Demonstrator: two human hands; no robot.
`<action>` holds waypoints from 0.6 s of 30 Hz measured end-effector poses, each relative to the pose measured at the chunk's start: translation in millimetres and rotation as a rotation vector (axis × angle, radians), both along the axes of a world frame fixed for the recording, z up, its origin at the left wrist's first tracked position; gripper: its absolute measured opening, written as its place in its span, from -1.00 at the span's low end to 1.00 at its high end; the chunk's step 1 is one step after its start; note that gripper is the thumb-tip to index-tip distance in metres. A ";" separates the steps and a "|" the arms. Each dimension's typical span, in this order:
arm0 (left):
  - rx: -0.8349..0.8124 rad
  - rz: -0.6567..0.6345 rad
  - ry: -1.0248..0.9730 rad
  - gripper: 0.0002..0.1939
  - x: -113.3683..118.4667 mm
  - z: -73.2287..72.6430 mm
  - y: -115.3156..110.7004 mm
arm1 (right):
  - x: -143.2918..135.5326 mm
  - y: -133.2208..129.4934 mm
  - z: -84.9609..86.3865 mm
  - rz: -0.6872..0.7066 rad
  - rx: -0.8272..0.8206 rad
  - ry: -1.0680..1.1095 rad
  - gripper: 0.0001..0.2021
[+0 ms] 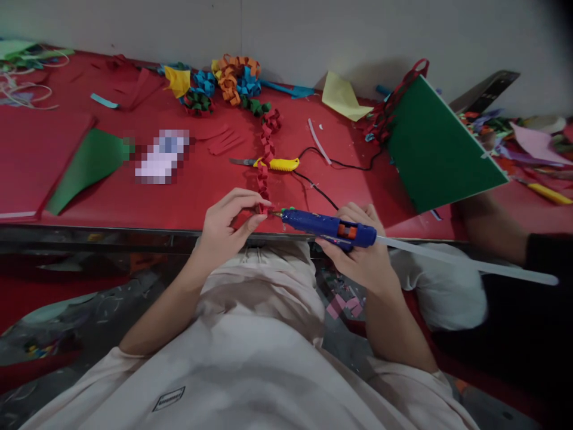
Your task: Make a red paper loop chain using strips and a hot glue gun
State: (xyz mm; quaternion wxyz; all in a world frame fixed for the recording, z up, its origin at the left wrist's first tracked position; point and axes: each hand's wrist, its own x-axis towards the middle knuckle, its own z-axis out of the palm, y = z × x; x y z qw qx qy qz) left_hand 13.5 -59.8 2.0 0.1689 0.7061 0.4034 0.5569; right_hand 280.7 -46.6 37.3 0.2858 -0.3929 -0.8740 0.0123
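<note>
Near the table's front edge, my left hand pinches the lower end of a red paper chain between thumb and fingers. My right hand is wrapped round a blue glue gun, whose tip points left at the pinched red link, touching or very close to it. A long pale glue stick sticks out of the gun's back end. The chain runs up the table over a yellow-handled cutter and joins green, orange and blue links near the wall.
A black cord curves across the red table. A green board leans at the right, beside another person's arm. Green paper and a blurred-out item lie left. Yellow paper rests near the wall.
</note>
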 end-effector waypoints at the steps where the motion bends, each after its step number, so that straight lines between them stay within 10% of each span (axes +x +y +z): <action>1: 0.004 -0.004 -0.001 -0.83 -0.2 -0.2 -0.1 | -0.4 -0.2 -0.3 0.004 -0.005 -0.002 -0.64; 18: 0.046 -0.010 -0.014 -0.86 1.9 1.7 0.5 | 0.6 -2.9 -1.9 0.001 -0.003 0.026 -0.67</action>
